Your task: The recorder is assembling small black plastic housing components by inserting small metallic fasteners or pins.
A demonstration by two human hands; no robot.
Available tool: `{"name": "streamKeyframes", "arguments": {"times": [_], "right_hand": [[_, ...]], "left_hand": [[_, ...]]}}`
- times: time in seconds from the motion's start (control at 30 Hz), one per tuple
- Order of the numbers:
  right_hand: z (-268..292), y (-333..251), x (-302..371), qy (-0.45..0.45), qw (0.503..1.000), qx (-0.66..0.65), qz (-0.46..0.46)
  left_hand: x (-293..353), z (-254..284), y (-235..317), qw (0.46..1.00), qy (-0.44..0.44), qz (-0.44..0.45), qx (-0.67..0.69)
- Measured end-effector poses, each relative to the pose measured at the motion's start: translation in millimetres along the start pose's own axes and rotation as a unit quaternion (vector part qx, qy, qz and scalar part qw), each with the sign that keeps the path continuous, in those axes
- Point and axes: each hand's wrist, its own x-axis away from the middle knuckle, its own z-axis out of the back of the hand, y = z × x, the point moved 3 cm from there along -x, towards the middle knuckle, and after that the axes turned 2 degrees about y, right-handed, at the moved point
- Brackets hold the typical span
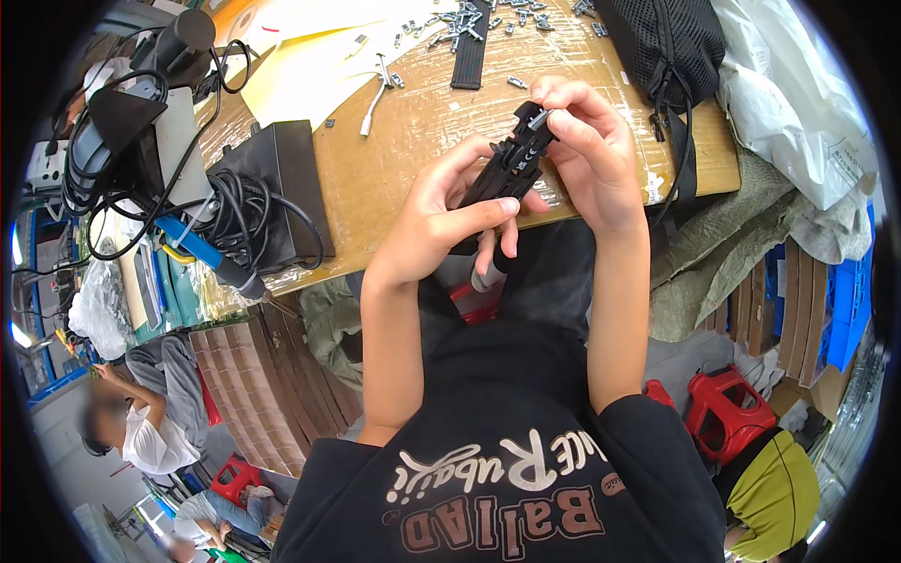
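Observation:
Above the table's near edge, my left hand (pixel 441 211) is wrapped round a long black plastic device (pixel 516 161) with slots and small white markings, held tilted with its upper end to the right. The thumb lies along its lower side. At that upper end my right hand (pixel 601 155) is closed, thumb and forefinger pinching a small grey metal piece (pixel 538 119) against the device. How the piece sits in it is partly hidden by the fingertips. Several similar grey metal pieces (pixel 466 21) lie scattered at the far side of the table (pixel 366 202).
A black strap (pixel 472 52), yellow paper (pixel 310 80) and a short white cable (pixel 375 98) lie on the table. A black box (pixel 282 169) with coiled cables stands left. A black mesh bag (pixel 666 42) sits far right, its strap hanging over the edge. Other people work at lower left.

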Motion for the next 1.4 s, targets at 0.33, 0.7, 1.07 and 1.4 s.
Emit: {"name": "streamKeyframes", "arguments": {"times": [0.33,0.7,1.07,1.4], "right_hand": [[0.3,-1.3,-1.9,0.021,0.999,0.031,0.013],[-0.8,2.6,0.6,-0.009,0.999,0.023,-0.046],[-65.3,63.0,69.5,-0.2,0.97,-0.023,-0.14],[-113.3,115.2,129.4,-0.113,0.89,0.12,-0.426]], "left_hand": [[-1.2,-2.4,-0.7,0.999,0.009,0.031,-0.008],[16.9,-20.6,-10.1,0.964,-0.07,0.02,0.254],[113.6,15.8,-69.5,0.78,-0.178,0.039,0.599],[195.7,57.0,-75.1,0.864,0.46,-0.004,0.203]]}}
